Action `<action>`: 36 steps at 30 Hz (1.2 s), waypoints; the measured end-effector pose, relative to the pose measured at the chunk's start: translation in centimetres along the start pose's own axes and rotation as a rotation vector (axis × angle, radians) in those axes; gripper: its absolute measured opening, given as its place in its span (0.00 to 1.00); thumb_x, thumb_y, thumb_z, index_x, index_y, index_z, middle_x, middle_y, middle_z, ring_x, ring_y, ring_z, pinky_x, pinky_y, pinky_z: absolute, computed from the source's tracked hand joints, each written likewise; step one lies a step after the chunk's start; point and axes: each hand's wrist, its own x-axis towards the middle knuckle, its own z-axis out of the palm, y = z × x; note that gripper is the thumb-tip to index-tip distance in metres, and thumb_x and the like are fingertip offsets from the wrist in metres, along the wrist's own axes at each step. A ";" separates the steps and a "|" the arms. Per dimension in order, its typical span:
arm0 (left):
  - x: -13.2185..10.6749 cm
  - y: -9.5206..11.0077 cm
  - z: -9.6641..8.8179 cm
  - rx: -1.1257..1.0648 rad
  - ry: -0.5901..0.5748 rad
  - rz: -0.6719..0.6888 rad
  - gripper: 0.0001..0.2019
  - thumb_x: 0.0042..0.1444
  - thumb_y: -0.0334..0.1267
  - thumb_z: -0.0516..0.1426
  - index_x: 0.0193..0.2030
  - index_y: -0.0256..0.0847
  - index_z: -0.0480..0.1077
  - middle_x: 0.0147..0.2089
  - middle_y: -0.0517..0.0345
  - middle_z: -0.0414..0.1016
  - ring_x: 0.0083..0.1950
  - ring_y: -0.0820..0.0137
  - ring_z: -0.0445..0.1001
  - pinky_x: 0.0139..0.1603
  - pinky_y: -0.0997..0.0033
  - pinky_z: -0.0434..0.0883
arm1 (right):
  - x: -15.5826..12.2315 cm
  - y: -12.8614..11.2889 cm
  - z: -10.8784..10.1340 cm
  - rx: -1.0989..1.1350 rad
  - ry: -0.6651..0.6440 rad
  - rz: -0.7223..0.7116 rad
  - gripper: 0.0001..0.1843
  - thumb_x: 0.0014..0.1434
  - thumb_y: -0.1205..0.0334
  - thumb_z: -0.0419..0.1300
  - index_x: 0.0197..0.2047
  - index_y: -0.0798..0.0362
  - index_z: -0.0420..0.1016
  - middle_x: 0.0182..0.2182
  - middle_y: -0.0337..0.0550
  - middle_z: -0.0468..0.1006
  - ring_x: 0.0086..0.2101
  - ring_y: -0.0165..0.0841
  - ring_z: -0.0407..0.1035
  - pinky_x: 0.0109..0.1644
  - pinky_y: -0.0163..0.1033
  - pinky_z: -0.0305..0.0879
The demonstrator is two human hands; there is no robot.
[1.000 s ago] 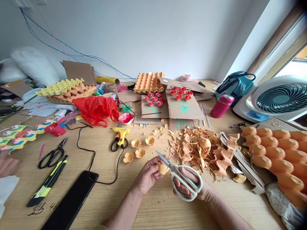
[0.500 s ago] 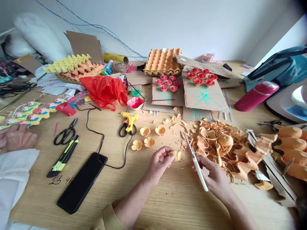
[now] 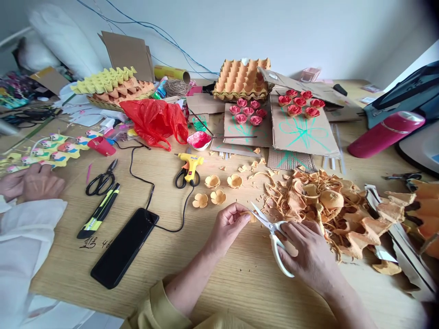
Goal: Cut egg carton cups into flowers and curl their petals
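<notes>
Right hand (image 3: 307, 249): fingers wrapped around handles of scissors (image 3: 271, 227), blades parted; left hand (image 3: 230, 228): thumb and fingers pinching an orange carton piece (image 3: 253, 217) at the scissors' tips; whether between the blades, cannot tell; care advised: short snips, piece turned rather than wrist, fingertips clear of edges; left of scissors: orange flower cups (image 3: 218, 197); right of scissors: scrap heap (image 3: 329, 201)

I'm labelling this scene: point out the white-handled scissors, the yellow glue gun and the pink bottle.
White-handled scissors (image 3: 271, 227), head view: the pivot.
Yellow glue gun (image 3: 190, 162), head view: its body.
Pink bottle (image 3: 384, 136), head view: its side.
</notes>
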 end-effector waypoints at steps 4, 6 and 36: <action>0.1 -0.2 -0.1 -0.028 -0.006 0.013 0.11 0.52 0.43 0.66 0.32 0.38 0.73 0.30 0.61 0.72 0.33 0.73 0.67 0.37 0.73 0.63 | 0.0 0.1 0.0 -0.048 0.006 -0.013 0.08 0.64 0.55 0.58 0.37 0.49 0.66 0.31 0.39 0.72 0.31 0.36 0.67 0.48 0.47 0.57; 0.2 -0.2 0.0 -0.037 -0.008 0.007 0.12 0.51 0.43 0.67 0.32 0.38 0.73 0.30 0.60 0.74 0.34 0.72 0.69 0.38 0.73 0.64 | 0.0 0.0 0.0 -0.065 -0.003 -0.015 0.08 0.64 0.55 0.58 0.37 0.49 0.66 0.31 0.40 0.73 0.32 0.37 0.67 0.50 0.48 0.57; 0.1 -1.4 -0.2 -0.178 -0.103 -0.194 0.15 0.43 0.45 0.72 0.31 0.38 0.75 0.28 0.60 0.73 0.30 0.76 0.62 0.28 0.75 0.53 | -0.2 -1.2 -0.2 -0.118 -0.029 -0.001 0.10 0.63 0.52 0.57 0.41 0.49 0.67 0.34 0.41 0.74 0.37 0.40 0.70 0.58 0.53 0.54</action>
